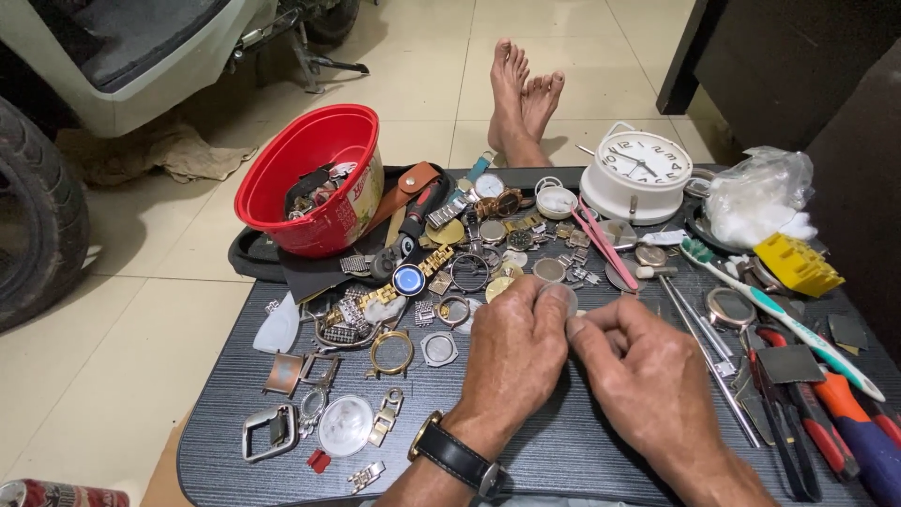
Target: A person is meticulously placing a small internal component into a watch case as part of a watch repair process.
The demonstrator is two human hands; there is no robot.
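My left hand (511, 361), with a black-strapped wristwatch (457, 458) on its wrist, pinches a small round watch glass (559, 295) at the middle of the dark tray (225, 413). My right hand (648, 376) meets it from the right, its fingertips touching the same round part. Just beyond my fingers lie several watch cases, bezels and metal bracelets, among them a blue-dial watch with a gold band (409, 279) and a gold bezel ring (391, 352).
A red bowl (310, 178) of parts sits at the tray's far left. A white alarm clock (638, 174), plastic bag (755, 197), yellow block (798, 265), toothbrush (779, 314), pink tweezers (605, 244) and screwdrivers (845, 422) lie right. My bare feet (521, 99) rest on the floor beyond.
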